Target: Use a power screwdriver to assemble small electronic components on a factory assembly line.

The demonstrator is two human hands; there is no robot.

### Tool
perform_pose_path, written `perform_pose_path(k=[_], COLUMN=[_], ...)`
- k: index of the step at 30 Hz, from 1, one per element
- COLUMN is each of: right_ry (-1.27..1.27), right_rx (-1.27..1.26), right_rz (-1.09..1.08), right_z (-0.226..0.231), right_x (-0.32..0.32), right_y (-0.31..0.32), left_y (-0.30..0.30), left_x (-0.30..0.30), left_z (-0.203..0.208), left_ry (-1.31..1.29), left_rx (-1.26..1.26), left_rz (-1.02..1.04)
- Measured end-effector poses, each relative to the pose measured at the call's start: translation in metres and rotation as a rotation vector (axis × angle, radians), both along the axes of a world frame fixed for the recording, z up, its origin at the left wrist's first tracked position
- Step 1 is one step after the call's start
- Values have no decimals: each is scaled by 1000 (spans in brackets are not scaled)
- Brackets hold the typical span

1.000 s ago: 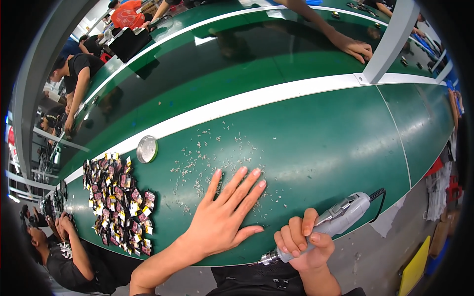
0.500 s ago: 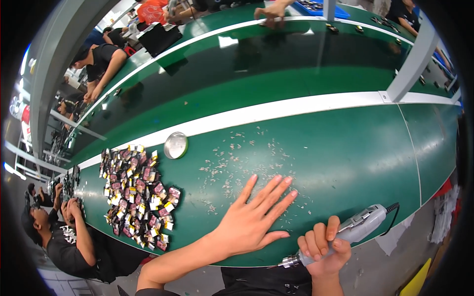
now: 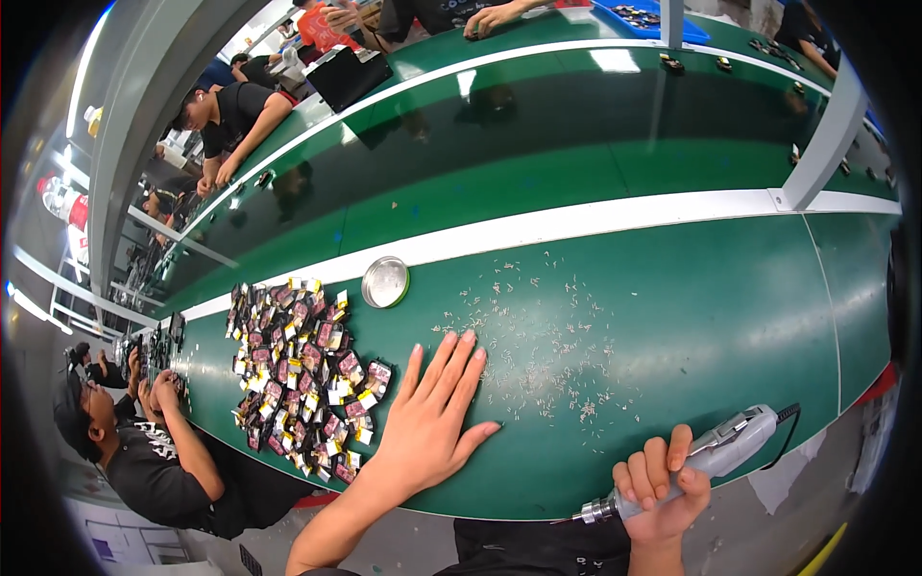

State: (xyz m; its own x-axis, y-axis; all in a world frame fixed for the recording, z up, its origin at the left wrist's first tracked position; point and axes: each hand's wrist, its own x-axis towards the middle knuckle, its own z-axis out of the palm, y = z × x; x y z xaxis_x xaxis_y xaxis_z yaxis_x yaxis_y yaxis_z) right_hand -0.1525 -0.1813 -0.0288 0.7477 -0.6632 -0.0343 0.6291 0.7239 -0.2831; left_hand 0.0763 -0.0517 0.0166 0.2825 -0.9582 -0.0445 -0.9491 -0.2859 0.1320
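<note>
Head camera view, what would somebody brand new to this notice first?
Probably the heap of small black, pink and white-tabbed packs, left of the left hand. Then the tiny pale bits scattered across the green tabletop, mostly right of that hand. At lower right, the right hand grips a grey power tool.

Blue tray [image 3: 693,37], slanted gray post [image 3: 828,134], black-shirted co-worker [image 3: 158,475]

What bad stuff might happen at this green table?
The loose pale bits might scatter if knocked. The left hand is close to the heap of black parts, so it might bump them. The right hand holds a grey power tool; its tip might snag nearby dark clothes.
</note>
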Motion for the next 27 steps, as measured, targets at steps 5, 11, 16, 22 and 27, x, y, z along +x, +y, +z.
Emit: perform_pose_path(k=[5,11,16,22,27], right_ry=[-9,7,-27,-47,-49], right_rx=[-1,19,-19,1,-10], right_rz=[19,-26,27,39,29], right_z=[4,3,2,2,0], right_x=[4,1,1,3,-1], right_y=[2,1,-1,1,-1], left_y=[17,7,15,15,8], left_x=[-4,-1,-8,-8,-7], left_z=[6,0,5,4,-3], left_ry=[-18,6,-20,4,11], left_rx=[-29,29,51,18,50], left_rz=[54,3,6,45,-4])
